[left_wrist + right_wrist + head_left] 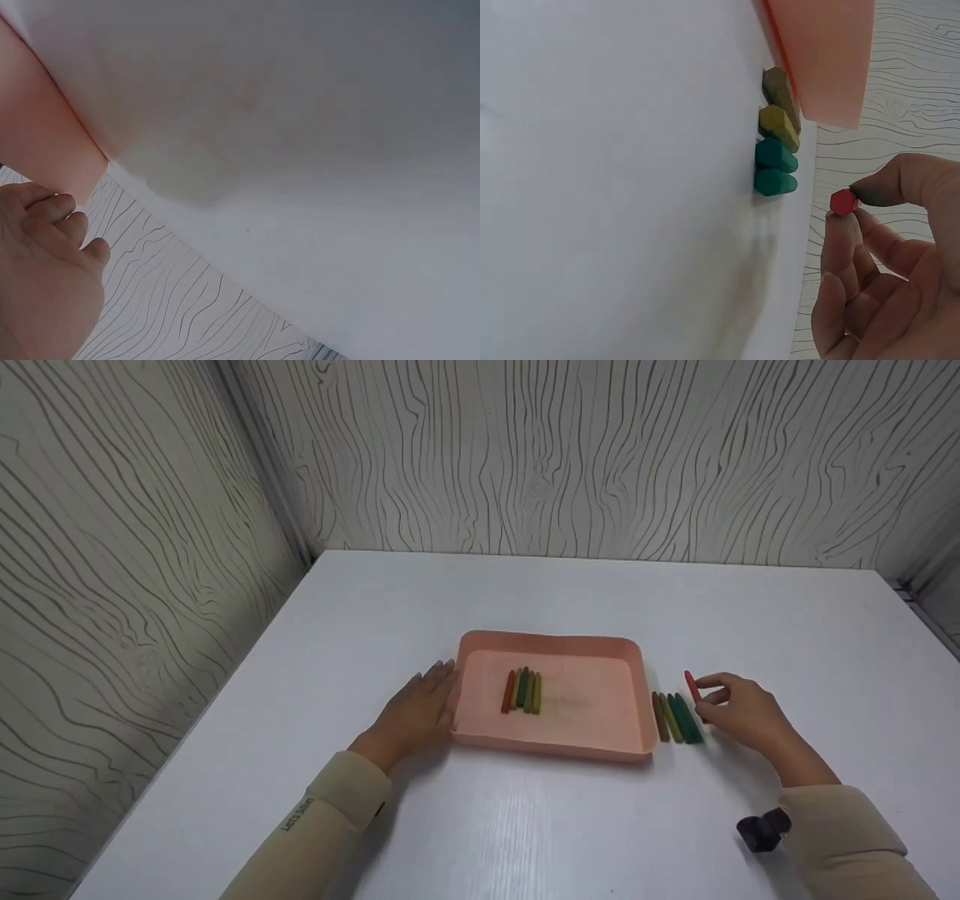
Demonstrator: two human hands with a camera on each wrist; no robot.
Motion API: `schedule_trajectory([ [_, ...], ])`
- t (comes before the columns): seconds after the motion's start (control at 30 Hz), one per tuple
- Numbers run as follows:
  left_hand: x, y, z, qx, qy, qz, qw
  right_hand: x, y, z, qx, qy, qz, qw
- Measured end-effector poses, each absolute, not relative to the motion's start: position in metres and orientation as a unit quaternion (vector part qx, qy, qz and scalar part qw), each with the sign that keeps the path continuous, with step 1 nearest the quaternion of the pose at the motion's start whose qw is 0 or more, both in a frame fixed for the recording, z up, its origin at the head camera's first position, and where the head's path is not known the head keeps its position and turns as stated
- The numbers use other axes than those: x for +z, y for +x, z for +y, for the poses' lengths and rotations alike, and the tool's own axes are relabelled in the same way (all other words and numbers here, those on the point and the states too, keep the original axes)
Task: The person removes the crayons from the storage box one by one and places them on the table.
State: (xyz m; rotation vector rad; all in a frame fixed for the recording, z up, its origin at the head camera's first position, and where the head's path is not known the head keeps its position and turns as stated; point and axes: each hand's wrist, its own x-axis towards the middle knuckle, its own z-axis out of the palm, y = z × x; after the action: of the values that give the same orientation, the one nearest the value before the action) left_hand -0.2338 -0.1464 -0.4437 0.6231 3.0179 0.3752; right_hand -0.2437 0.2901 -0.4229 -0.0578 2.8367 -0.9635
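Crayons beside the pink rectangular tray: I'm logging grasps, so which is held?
The red hexagonal crayon, pinched in the right hand; the green crayons, yellow crayon and brown crayon lie on the white table.

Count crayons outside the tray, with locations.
5. The red crayon is pinched in the right hand. The other four lie side by side on the table right of the tray, going outward: brown crayon, yellow crayon, inner green crayon, outer green crayon.

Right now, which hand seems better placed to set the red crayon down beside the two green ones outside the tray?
Probably the right hand: it pinches the red crayon near those green crayons. The left hand is at the tray's opposite side, with no crayon in it.
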Motion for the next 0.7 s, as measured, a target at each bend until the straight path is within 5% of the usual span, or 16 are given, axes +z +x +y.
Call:
schedule_trajectory([
  [0.7, -0.446, -0.234, -0.147, 0.125, 0.200, 0.972, 0.017, -0.438, -0.239, 0.299, -0.315, 0.008, 0.940, 0.127],
])
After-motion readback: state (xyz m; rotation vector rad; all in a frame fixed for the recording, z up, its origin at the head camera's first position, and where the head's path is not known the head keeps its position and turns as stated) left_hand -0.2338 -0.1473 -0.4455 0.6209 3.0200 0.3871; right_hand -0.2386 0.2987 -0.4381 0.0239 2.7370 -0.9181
